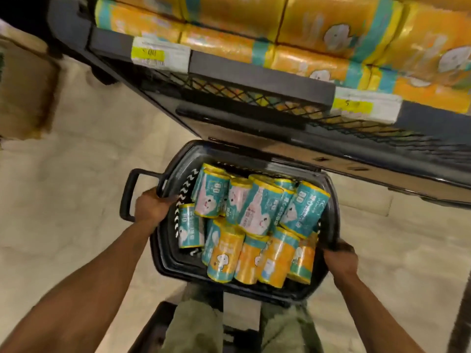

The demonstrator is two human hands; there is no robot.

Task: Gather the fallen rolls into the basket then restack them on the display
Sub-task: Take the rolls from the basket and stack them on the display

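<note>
A black plastic basket (178,154) is held above the floor in front of me, close under the display shelf. It is filled with several teal and orange wrapped rolls (254,220) lying jumbled against each other. My left hand (153,207) grips the basket's left rim beside the folded handle (128,194). On the opposite side, my right hand (340,256) grips the right rim, fingers curled over the edge. The display shelf (254,75) above carries stacked orange and teal packs (318,26).
The dark shelf has a mesh front (254,98) and yellow price tags (160,54). A lower shelf edge (356,169) juts out just beyond the basket. A brown cardboard box (23,90) stands at the left on the beige tiled floor (76,179). My legs show below the basket.
</note>
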